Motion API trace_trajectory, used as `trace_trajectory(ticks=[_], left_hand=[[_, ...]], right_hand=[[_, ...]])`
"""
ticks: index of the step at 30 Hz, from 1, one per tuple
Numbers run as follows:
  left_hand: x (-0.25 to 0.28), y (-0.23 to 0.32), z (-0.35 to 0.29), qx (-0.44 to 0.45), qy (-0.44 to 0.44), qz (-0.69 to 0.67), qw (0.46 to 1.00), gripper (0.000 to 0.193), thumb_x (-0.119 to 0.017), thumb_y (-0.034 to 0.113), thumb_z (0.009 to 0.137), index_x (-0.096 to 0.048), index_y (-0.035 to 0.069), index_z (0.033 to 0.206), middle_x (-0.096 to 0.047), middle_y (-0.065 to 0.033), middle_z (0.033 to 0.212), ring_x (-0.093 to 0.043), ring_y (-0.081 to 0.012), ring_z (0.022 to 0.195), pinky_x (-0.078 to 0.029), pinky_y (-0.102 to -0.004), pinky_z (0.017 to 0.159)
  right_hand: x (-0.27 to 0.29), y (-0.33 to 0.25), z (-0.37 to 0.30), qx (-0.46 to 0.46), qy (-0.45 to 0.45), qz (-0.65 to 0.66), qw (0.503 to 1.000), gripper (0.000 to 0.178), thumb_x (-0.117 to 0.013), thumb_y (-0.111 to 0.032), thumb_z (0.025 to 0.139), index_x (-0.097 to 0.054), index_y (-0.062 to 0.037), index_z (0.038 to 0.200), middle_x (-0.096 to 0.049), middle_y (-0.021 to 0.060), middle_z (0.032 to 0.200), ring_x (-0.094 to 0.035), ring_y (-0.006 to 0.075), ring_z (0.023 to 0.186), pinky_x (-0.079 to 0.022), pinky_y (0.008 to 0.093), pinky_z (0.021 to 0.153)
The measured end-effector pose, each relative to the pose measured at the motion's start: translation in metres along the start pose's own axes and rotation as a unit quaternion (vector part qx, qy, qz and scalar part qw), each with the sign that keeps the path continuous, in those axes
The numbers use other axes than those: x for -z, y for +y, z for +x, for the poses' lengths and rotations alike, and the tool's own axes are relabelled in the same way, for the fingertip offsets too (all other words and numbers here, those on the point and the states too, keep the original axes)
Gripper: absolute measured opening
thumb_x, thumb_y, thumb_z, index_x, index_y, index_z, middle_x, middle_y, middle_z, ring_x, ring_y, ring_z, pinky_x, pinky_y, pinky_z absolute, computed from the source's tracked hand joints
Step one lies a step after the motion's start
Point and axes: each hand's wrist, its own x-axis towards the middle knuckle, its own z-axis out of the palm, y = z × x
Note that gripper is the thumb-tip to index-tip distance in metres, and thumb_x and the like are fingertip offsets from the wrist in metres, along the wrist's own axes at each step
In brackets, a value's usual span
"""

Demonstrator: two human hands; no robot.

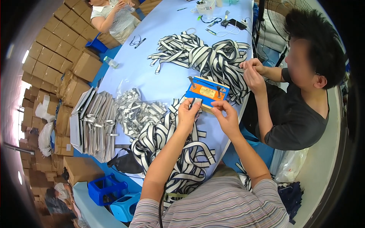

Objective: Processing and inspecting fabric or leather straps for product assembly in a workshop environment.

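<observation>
My left hand [188, 113] is closed, pinching the end of a black-and-white striped strap [195, 102] between thumb and fingers. Close by on the right, my right hand [227, 117] is closed too, thumb and forefinger together; whether anything small is between them is too fine to make out. Just beyond both hands lies a flat blue-and-orange block [195, 90] with a pale label and two dark metal pieces standing on it. A large heap of striped straps [152, 138] lies beside and under my left forearm.
Another bundle of striped straps [216, 57] spreads across the far side of the blue table [142, 62]. Plastic-wrapped pieces [138, 112] and a stack of grey-white folders [95, 125] are at left. On the right sits a co-worker [300, 110], hands raised near the straps.
</observation>
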Motion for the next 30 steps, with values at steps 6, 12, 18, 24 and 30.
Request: trace_trajectory(ticks=[6, 12, 18, 24, 30], left_hand=[[-0.008, -0.020, 0.043, 0.018, 0.016, -0.014, 1.000, 0.009, -0.056, 0.009, 0.080, -0.055, 0.004, 0.087, -0.058, 0.0006, 0.074, -0.050, -0.0035, 0.058, -0.039, -0.0167, 0.052], [-0.021, -0.039, 0.062, -0.003, 0.021, -0.070, 0.997, 0.009, -0.057, 0.014, 0.080, -0.055, 0.009, 0.087, -0.057, 0.0045, 0.070, -0.046, -0.0001, 0.048, -0.031, -0.0140, 0.039], [-0.029, -0.037, 0.061, 0.025, 0.015, -0.087, 0.996, 0.009, -0.056, 0.011, 0.080, -0.055, 0.006, 0.087, -0.059, 0.0022, 0.075, -0.050, -0.0020, 0.057, -0.036, -0.0157, 0.048], [-0.033, -0.032, 0.063, 0.049, 0.008, -0.097, 0.994, 0.010, -0.055, 0.009, 0.080, -0.056, 0.004, 0.089, -0.059, 0.0008, 0.077, -0.053, -0.0033, 0.063, -0.042, -0.0162, 0.053], [-0.034, -0.033, 0.064, 0.051, 0.015, -0.087, 0.995, 0.010, -0.055, 0.011, 0.080, -0.056, 0.006, 0.088, -0.059, 0.0023, 0.075, -0.052, -0.0021, 0.060, -0.041, -0.0154, 0.048]], right_hand=[[0.026, 0.018, -0.011, -0.042, 0.018, -0.014, 0.999, 0.013, -0.055, -0.004, 0.077, -0.056, 0.0024, 0.088, -0.057, 0.0036, 0.078, -0.052, 0.0076, 0.070, -0.042, 0.0200, 0.065], [0.035, 0.024, -0.015, -0.082, 0.014, -0.003, 0.997, 0.014, -0.052, -0.006, 0.080, -0.055, 0.0034, 0.090, -0.056, 0.0050, 0.080, -0.055, 0.0092, 0.074, -0.044, 0.0207, 0.067], [0.040, 0.025, -0.011, -0.098, 0.012, 0.012, 0.995, 0.015, -0.051, -0.006, 0.081, -0.054, 0.0035, 0.091, -0.057, 0.0057, 0.082, -0.056, 0.0103, 0.074, -0.046, 0.0222, 0.068], [0.041, 0.024, -0.010, -0.102, 0.009, 0.011, 0.995, 0.014, -0.051, -0.006, 0.081, -0.055, 0.0036, 0.091, -0.057, 0.0061, 0.081, -0.056, 0.0102, 0.074, -0.046, 0.0224, 0.068], [0.044, 0.023, -0.012, -0.100, 0.017, 0.014, 0.995, 0.014, -0.051, -0.006, 0.081, -0.055, 0.0035, 0.091, -0.057, 0.0058, 0.079, -0.056, 0.0100, 0.073, -0.045, 0.0221, 0.067]])
